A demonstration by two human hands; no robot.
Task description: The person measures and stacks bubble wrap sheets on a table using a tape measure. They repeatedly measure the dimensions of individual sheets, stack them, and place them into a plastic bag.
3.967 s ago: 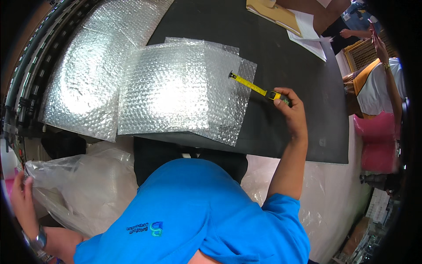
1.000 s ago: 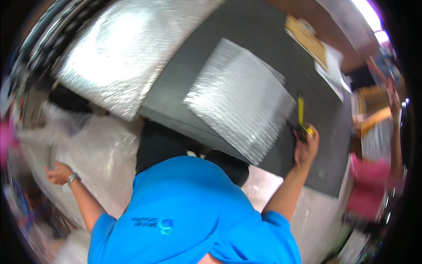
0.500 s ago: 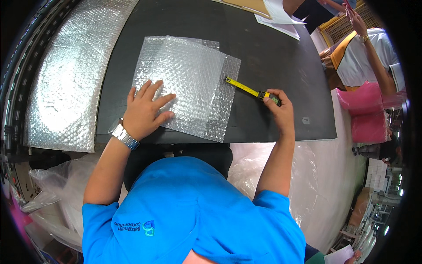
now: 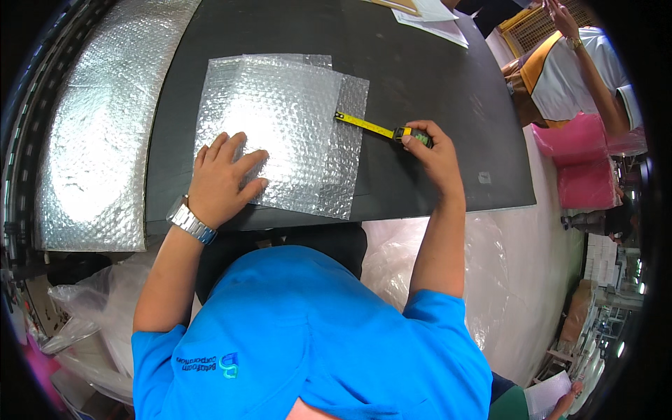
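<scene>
Overlapping bubble wrap sheets [image 4: 287, 133] lie on the dark table in front of me, the upper one set askew on the lower. Flat on their lower left part rests my left hand [image 4: 225, 171], fingers spread. My right hand [image 4: 434, 155] is closed around a tape measure [image 4: 413, 135] with a black and yellow case. Its yellow blade [image 4: 367, 124] is partly drawn out to the left. The blade's hooked end lies over the right part of the sheets, near the upper sheet's right edge.
A long strip of bubble wrap [image 4: 105, 133] runs along the left of the black tabletop [image 4: 420, 77]. Papers [image 4: 437, 24] lie at the far edge. A person [image 4: 581, 70] stands at the right, near pink wrapped stacks [image 4: 577, 157]. Clear plastic film [image 4: 399, 262] is below the table.
My right hand and the tape measure have shifted left and slightly up, the blade's end moving toward the upper sheet's edge. My left hand stays on the sheets. The whole view has shifted somewhat.
</scene>
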